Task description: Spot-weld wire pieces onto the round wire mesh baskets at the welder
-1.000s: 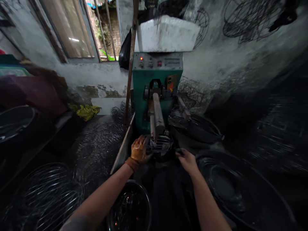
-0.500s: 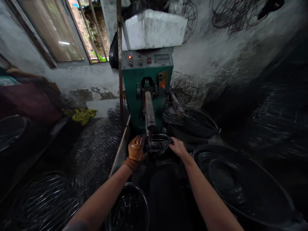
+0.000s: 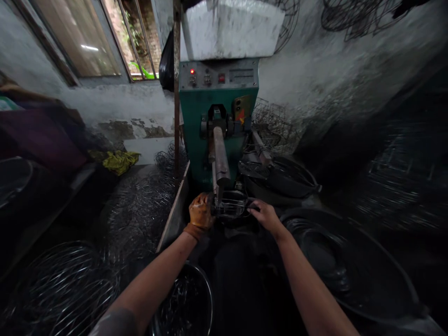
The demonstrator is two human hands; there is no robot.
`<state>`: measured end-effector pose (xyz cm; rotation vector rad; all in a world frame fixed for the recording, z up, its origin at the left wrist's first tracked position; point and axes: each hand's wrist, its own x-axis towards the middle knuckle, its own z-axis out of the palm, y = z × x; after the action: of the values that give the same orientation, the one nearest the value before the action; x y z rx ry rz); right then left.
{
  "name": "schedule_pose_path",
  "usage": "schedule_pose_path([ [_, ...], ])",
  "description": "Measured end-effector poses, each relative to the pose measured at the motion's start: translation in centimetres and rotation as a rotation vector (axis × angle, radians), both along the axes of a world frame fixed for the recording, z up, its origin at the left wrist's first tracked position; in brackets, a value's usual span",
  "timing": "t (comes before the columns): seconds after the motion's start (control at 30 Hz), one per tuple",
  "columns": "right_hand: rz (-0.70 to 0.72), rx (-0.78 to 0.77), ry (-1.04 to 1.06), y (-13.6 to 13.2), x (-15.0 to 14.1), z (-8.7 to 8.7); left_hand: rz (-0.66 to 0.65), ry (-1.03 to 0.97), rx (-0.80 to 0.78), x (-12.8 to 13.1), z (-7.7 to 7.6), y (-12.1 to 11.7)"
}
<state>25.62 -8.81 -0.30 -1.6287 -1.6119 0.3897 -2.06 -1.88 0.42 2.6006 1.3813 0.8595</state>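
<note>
A small wire rack (image 3: 231,208) of thin parallel bars lies between my hands, just under the front end of the machine's arm. My left hand (image 3: 201,210), in an orange-brown glove, is closed at the rack's left end; its fingertips are partly hidden in shadow. My bare right hand (image 3: 263,213) pinches the rack's right end between thumb and fingers. Above the rack, the long metal arm (image 3: 221,156) juts toward me from a green spot-welding machine (image 3: 192,116). A red lamp glows on the machine's control panel (image 3: 219,74).
A round basin (image 3: 211,298) of small metal pieces stands below my left forearm. On the right sit a large dark tub (image 3: 402,280) holding wire rings and another black basin (image 3: 315,186) behind it. Wire racks (image 3: 66,289) pile up at left. A board (image 3: 173,207) edges the work spot.
My view has tilted down slightly. The rack has stayed under the machine's arm, with both hands at its ends, and my right fingers have shifted a little on its right end.
</note>
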Motion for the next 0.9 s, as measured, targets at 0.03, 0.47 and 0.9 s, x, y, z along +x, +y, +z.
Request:
schedule_pose_path([
  [0.03, 0.016, -0.019, -0.02, -0.2, 0.0, 0.2, -0.011, -0.007, 0.009, 0.0, -0.1, 0.1],
  [0.47, 0.155, -0.187, -0.252, -2.1, -0.3, 2.7, -0.065, 0.085, -0.011, 0.2, -0.2, 1.9],
  [0.9, 0.099, -0.032, -0.018, -3.7, -1.5, 1.7, -0.097, 0.108, -0.011, 0.4, 0.1, 2.3],
])
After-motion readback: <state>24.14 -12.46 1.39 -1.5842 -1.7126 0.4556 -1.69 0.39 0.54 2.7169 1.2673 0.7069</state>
